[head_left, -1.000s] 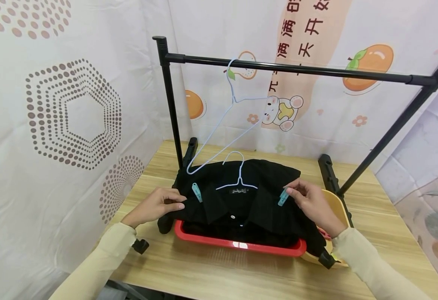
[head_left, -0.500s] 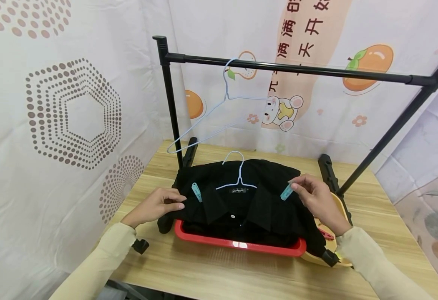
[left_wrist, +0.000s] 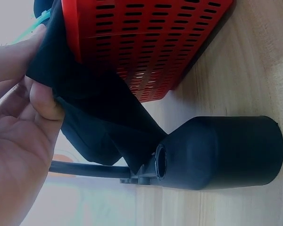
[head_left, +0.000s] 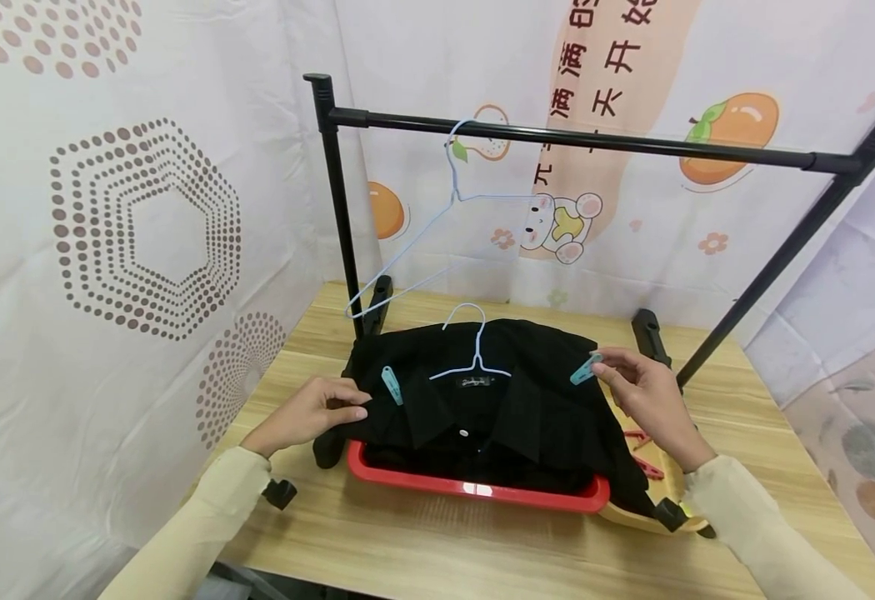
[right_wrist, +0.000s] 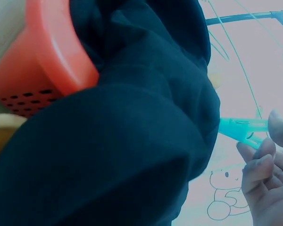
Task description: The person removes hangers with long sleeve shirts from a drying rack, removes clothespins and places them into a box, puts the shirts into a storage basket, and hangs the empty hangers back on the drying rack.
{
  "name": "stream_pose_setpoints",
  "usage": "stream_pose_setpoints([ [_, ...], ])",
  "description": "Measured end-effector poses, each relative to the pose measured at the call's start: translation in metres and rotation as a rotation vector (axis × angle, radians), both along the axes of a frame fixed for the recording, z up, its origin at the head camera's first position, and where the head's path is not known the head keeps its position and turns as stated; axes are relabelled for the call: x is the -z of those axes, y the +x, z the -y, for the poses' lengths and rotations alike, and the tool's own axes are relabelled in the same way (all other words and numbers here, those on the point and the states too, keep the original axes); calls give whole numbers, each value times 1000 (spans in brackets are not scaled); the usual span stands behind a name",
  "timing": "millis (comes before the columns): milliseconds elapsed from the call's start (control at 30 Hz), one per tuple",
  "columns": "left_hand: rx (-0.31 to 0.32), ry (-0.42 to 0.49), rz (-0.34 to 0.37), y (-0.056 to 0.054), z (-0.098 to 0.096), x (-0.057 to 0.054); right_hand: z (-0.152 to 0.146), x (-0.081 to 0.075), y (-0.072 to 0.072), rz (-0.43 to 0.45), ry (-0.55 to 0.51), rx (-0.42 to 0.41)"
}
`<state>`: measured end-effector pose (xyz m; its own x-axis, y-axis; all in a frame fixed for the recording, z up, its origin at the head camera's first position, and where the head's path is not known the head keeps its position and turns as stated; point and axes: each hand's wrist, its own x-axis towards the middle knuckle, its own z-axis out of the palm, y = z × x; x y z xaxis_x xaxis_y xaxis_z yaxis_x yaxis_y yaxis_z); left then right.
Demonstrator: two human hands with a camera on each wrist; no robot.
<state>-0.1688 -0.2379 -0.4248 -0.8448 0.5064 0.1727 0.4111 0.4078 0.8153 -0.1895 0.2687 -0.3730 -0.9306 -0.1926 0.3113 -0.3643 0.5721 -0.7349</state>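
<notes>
A black collared shirt [head_left: 527, 354] lies over a red basket [head_left: 475, 489], with a pale blue hanger [head_left: 477, 354] showing at its neck. My left hand [head_left: 321, 410] pinches the shirt's cloth at the left side; the left wrist view shows a fold of black cloth [left_wrist: 87, 101] between thumb and fingers. Close by, a teal clothespin [head_left: 392, 386] grips the left shoulder. With thumb and fingertips my right hand [head_left: 647, 400] holds another teal clothespin [head_left: 584, 370] by its handle end, over the right shoulder. Its tip meets the shirt's edge in the right wrist view.
A black rack's bar [head_left: 595, 140] spans behind the shirt, with a bare blue hanger [head_left: 454, 187] hooked on it. Right of the basket, partly covered by the shirt, a yellow container [head_left: 647, 523] holds red clothespins [head_left: 649, 469]. A black rack foot [head_left: 280, 493] stands at front left.
My right hand has moved up and to the right with the teal clothespin, toward the shoulder's outer edge. The hanger on the bar has swung. My left hand has stayed in place.
</notes>
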Motion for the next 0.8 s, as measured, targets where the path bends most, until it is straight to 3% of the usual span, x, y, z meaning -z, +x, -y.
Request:
stream_pose_setpoints([
  [233,2,-5,-13,-1,-1,2,-11,7,1,-34,33,33],
  [800,-4,-9,-27,1,-1,0,-45,16,8,-2,44,122],
])
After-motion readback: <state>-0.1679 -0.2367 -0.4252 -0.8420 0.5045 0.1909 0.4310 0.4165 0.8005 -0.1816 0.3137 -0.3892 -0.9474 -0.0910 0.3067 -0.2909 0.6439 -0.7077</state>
